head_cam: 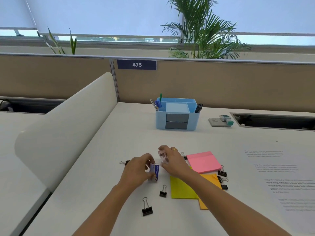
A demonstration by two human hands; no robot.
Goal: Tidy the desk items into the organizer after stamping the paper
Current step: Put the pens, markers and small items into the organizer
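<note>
Both forearms reach in from the near edge of the white surface (pixel 95 193). The left hand (pixel 138 169) is curled around a small blue box (pixel 154 169), pinching it between thumb and fingers. The box carries white print too blurred to read. Just beyond it, the right hand (pixel 172 160), which wears a gold ring (pixel 174 149), arches over a clear plastic case (pixel 162 156) with its fingertips gripping it.

Black binder clips lie scattered around the hands: the nearest clip (pixel 147 207) stands upright, and others lie farther out on both sides. Under the right forearm sit a yellow-green sticky pad (pixel 182 188) and an orange sticky pad (pixel 211 180), with a pink sticky pad (pixel 204 161) just beyond them. To the right lies a printed paper (pixel 281 176); its paragraphs are not legible.

Farther back stands the light blue organizer (pixel 160 120), which has two grey drawers in front. Pens stand in its left compartment and black markers in its right; the middle tray looks bare. A grey stamp pad (pixel 215 122) with a stamp (pixel 225 118) on it sits well to the organizer's right. On the partition behind, a dark blue label (pixel 136 64) reads "475".
</note>
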